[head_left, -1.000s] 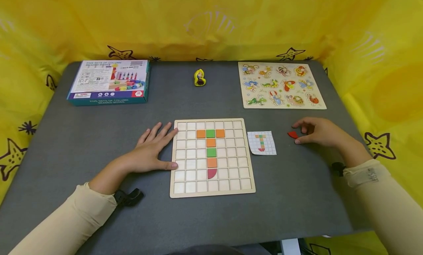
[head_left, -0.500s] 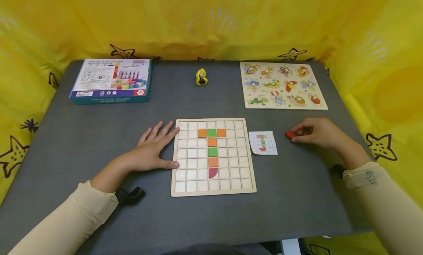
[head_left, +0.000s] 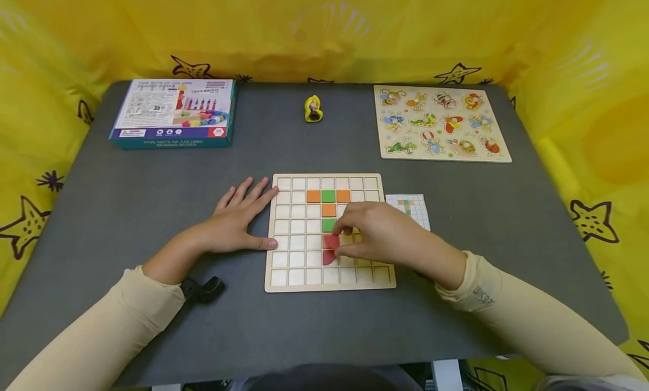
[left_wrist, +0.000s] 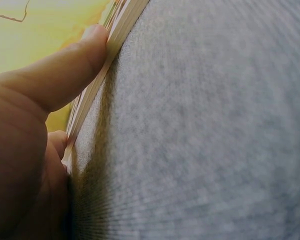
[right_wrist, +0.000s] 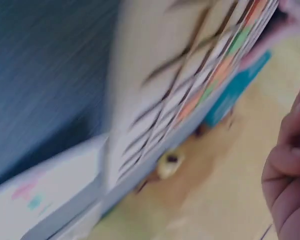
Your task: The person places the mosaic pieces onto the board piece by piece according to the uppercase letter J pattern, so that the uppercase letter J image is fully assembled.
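A wooden grid board (head_left: pixel 269 267) lies mid-table with orange tiles (head_left: pixel 314 196), green tiles (head_left: pixel 328 196) and a pink-red quarter-circle tile (head_left: pixel 328 258) in its squares. Over it, my right hand (head_left: pixel 387 233) pinches a second red quarter-circle tile (head_left: pixel 331 241) between thumb and fingers. That tile overlaps the square just above the lower one. My left hand (head_left: pixel 228 225) lies with spread fingers at the board's left side, thumb and a fingertip touching the frame; the left wrist view shows the thumb (left_wrist: pixel 85 57) against the edge. The right wrist view is blurred and misses the pinched tile.
A paper pattern card (head_left: pixel 417 209) sits right of the board, partly covered by my right hand. Farther back are a boxed bead set (head_left: pixel 172 112), a small yellow figurine (head_left: pixel 314 109) and an insect picture puzzle (head_left: pixel 441 123). Yellow cloth (head_left: pixel 324 30) hangs around the table.
The right hand took up the red quarter-circle tile from the table on the right and carried it left over the board. The left hand stays at the board's edge.
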A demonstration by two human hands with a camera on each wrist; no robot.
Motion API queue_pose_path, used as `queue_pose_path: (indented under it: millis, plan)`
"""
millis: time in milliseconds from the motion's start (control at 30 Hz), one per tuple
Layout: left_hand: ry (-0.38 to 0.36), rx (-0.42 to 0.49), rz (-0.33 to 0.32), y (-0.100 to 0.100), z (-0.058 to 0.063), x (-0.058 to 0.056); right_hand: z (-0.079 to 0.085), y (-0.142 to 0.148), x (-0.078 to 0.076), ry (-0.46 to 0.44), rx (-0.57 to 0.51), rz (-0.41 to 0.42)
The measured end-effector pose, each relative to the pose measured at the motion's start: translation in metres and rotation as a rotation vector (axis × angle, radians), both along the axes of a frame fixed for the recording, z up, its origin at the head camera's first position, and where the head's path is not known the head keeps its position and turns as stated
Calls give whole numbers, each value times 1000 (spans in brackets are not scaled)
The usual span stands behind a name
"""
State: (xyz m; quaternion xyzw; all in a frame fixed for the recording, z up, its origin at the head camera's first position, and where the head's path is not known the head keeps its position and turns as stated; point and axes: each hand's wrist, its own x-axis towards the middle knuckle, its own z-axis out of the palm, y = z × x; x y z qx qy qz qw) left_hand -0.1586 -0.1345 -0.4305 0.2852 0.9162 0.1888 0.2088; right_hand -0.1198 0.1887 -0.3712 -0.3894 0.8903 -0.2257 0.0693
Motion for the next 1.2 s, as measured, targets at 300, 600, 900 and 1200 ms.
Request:
queue_pose_path:
  millis: [300, 600, 900, 1200]
  plan:
    - [0, -9, 0, 0, -2, 0, -14, -38, 10, -29, 118, 49]
    - [-1, -3, 4, 0, -2, 2, -16, -47, 11, -46, 196, 25]
    - [8, -2, 3, 0, -1, 0, -19, -48, 10, -83, 219, 18]
    - [-2, -2, 8, 0, -1, -1, -19, -46, 8, -95, 228, 10]
